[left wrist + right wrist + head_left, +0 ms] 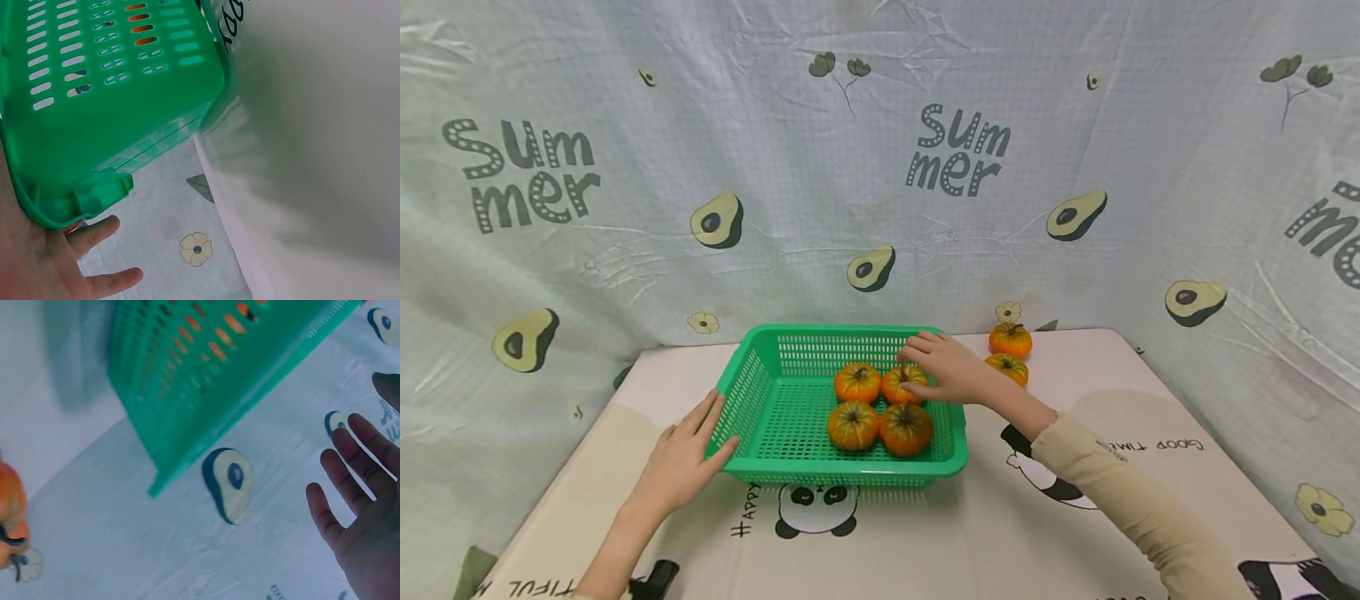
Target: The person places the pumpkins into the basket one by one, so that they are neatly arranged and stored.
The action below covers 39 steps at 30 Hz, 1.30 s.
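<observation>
A green plastic basket point(850, 468) with slotted walls stands on the table. Several orange-green pumpkins sit together in its right half, among them a front-right pumpkin point(906, 430) and a back-left pumpkin point(857, 386). My left hand point(681, 458) rests against the basket's left rim, fingers spread and fairly straight, as the left wrist view also shows. Over the basket's right side hovers my right hand point(947, 367), partly hiding the back-right pumpkin point(895, 387). In the right wrist view, that hand's extended fingers point(353, 475) hold nothing.
Two more pumpkins lie outside the basket at the back right: a rear pumpkin point(1011, 340) and a nearer pumpkin point(1009, 368), partly behind the right hand's wrist. A printed cloth point(820, 283) with avocados hangs behind the table point(970, 533), which bears panda prints.
</observation>
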Motion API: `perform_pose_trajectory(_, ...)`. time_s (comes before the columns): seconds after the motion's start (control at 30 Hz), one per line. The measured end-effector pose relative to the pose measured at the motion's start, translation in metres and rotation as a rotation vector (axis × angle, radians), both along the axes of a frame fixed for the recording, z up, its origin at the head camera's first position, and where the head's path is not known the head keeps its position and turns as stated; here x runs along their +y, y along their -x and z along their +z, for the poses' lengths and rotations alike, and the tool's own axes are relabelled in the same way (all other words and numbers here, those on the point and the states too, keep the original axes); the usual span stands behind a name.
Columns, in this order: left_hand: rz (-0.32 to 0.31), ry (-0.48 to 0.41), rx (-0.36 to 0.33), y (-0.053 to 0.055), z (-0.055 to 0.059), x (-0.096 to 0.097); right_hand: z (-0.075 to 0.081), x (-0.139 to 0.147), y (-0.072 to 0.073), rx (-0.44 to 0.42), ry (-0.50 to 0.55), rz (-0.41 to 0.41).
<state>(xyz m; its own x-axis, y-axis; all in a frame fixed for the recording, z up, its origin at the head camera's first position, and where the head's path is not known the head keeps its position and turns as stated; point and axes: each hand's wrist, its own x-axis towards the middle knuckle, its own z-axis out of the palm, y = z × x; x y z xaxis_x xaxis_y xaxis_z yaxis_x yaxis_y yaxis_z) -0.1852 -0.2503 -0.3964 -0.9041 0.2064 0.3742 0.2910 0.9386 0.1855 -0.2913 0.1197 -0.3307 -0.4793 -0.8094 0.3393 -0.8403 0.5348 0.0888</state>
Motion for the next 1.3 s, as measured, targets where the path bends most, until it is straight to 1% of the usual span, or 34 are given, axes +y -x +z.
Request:
perform_pose_trajectory(0.1,0.003,0.003,-0.010,-0.001,0.000,0.000,-0.010,0.012,0.002,0.014,0.042,-0.013)
perform_pose_trajectory(0.27,0.009,0.003,-0.035,-0.001,0.001,0.001,-0.027,0.034,0.005,0.042,0.099,-0.059)
perform_pose_trajectory(0.47,0.011,0.000,-0.040,-0.002,0.002,0.002,-0.049,0.061,0.017,0.086,0.172,-0.094)
perform_pose_trajectory(0.53,0.011,0.000,-0.038,-0.002,0.002,0.001,-0.055,0.068,0.021,0.095,0.195,-0.120)
perform_pose_trajectory(0.6,0.011,0.000,-0.036,-0.002,0.003,0.001,-0.060,0.075,0.023,0.086,0.216,-0.153)
perform_pose_trajectory(0.7,0.013,-0.002,-0.037,-0.002,0.003,0.000,-0.065,0.084,0.026,0.054,0.234,-0.189)
perform_pose_trajectory(0.83,0.014,-0.004,-0.031,-0.002,0.002,0.000,-0.070,0.095,0.030,0.024,0.255,-0.217)
perform_pose_trajectory(1.13,0.017,-0.006,-0.044,-0.001,0.000,-0.001,-0.080,0.116,0.041,0.033,0.301,-0.327)
perform_pose_trajectory(1.3,0.017,-0.006,-0.041,0.000,-0.001,-0.001,-0.086,0.123,0.046,0.034,0.297,-0.425)
